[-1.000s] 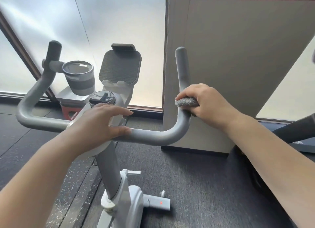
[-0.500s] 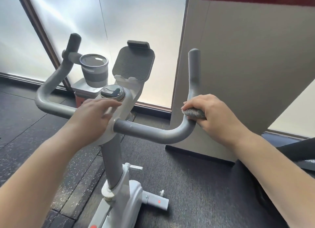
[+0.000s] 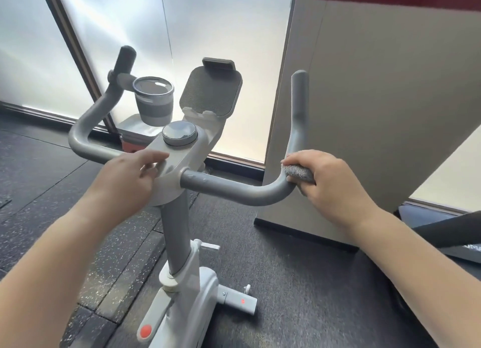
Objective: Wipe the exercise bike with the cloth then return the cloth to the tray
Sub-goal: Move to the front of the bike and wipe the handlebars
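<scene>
The exercise bike (image 3: 174, 233) stands in front of me, with a grey curved handlebar (image 3: 234, 187) and a white centre console. My right hand (image 3: 330, 181) is wrapped around the bend of the right handlebar arm, pressing a fuzzy grey cloth (image 3: 298, 173) against the bar. Only the cloth's upper edge shows under my fingers. My left hand (image 3: 130, 178) rests flat on the left side of the white console, fingers loosely spread, just below the round dial (image 3: 179, 133). A grey tray (image 3: 130, 125) sits behind the bike, partly hidden by the cup holder (image 3: 153, 103).
A padded tablet holder (image 3: 210, 92) rises behind the dial. A beige pillar (image 3: 364, 113) stands close on the right, frosted windows behind. Dark rubber flooring lies all around, and part of another machine (image 3: 447, 233) reaches in at the right edge.
My view has shifted so the bike sits further right and lower. My left hand slid from the bar up onto the console. My right hand with the cloth stays at the handlebar bend.
</scene>
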`<state>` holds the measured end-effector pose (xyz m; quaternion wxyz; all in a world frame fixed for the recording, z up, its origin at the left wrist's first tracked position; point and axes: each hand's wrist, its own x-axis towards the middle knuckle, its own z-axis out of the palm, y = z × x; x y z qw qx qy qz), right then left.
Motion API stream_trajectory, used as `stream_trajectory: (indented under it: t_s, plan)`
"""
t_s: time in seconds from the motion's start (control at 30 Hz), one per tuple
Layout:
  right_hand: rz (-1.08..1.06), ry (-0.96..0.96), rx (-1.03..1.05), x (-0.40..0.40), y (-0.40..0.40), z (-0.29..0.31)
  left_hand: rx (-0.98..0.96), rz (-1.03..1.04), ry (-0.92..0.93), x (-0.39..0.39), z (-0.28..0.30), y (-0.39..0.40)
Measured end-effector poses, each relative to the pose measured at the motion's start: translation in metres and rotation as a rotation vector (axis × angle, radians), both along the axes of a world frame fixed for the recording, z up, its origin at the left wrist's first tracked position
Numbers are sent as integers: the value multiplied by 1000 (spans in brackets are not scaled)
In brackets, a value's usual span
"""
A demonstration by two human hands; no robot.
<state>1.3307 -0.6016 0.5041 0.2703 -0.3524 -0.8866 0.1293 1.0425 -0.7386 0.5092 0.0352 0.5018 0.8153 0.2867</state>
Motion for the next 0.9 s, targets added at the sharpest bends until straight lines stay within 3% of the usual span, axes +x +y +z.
stream_trajectory:
  t_s: [0.2, 0.33, 0.43, 0.57, 0.7, 0.9]
  plan:
    - [81, 27, 20, -22, -32, -10, 29, -37, 50, -2, -1, -3]
    - [139, 28, -90, -51, -49, -7, 25, -63, 27, -6, -3, -5]
    - [146, 135, -234, -68, -49, 4, 30, -81, 2, -9, -5, -8]
    - [81, 246, -157, -109, -42, 10, 36, -114, -24, -13, -7, -8]
    - [146, 33, -168, -138, -40, 0, 54, -134, -23, -18, -8, -9]
    - [191, -17, -210, -110, -40, 5, 67, -172, -4, -22, -12, -9]
